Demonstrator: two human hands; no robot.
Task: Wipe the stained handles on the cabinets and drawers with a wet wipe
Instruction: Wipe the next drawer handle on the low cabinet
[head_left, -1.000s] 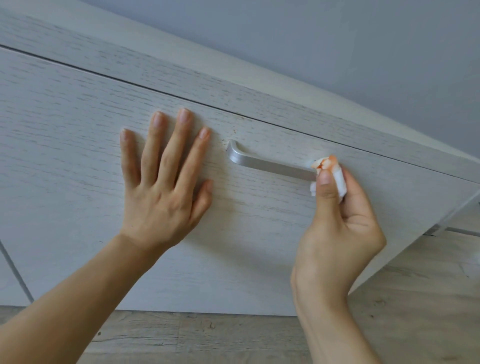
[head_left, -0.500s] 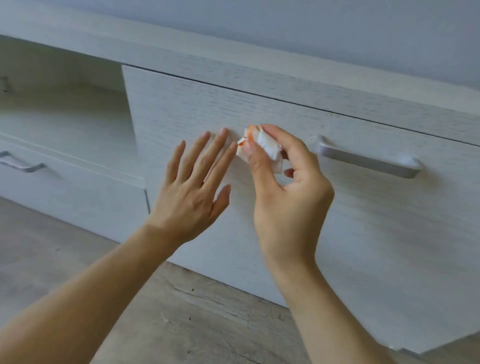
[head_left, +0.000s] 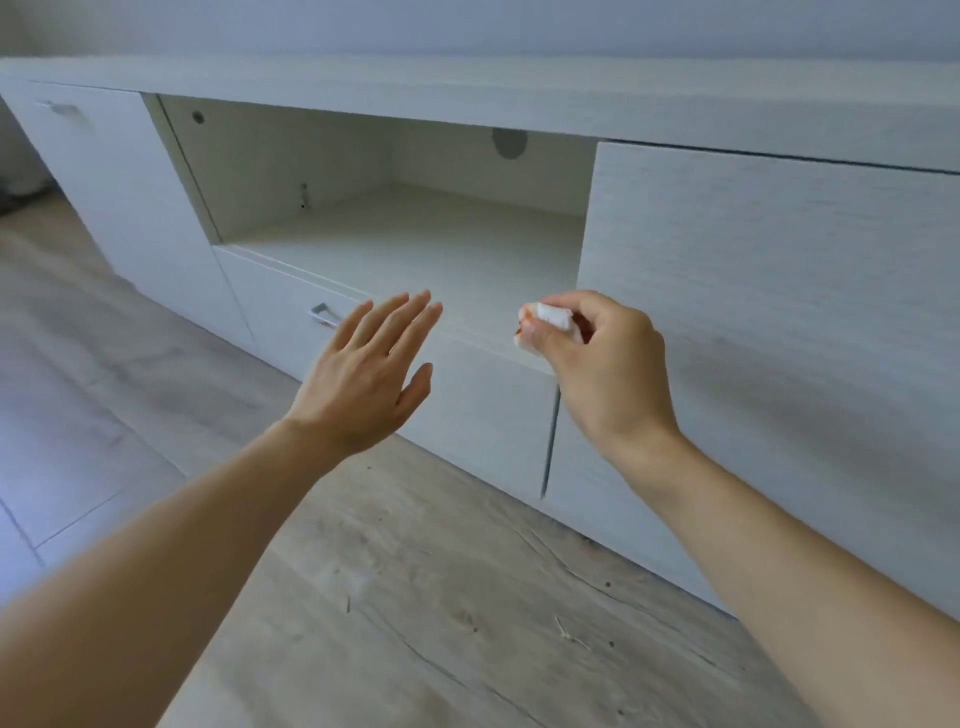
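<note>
Near the middle of the frame the right hand (head_left: 602, 369) pinches a folded white wet wipe (head_left: 548, 325) between thumb and curled fingers, orange stains showing along the wipe's left edge; the wipe hangs in front of the lower right corner of the open shelf (head_left: 415, 244), touching no handle; left of it the left hand (head_left: 363, 379) is spread flat, fingers straight and close together, holding nothing, held in front of the drawer (head_left: 467, 405) below the shelf; just left of those fingertips a metal drawer handle (head_left: 323, 314) shows in part, the rest hidden behind the hand; at the upper left a second handle (head_left: 62, 109) sits on a cabinet door (head_left: 119, 208), blurred; at right the wide drawer front (head_left: 779, 322) fills the frame; along the bottom runs a wood-grain floor (head_left: 441, 623).
</note>
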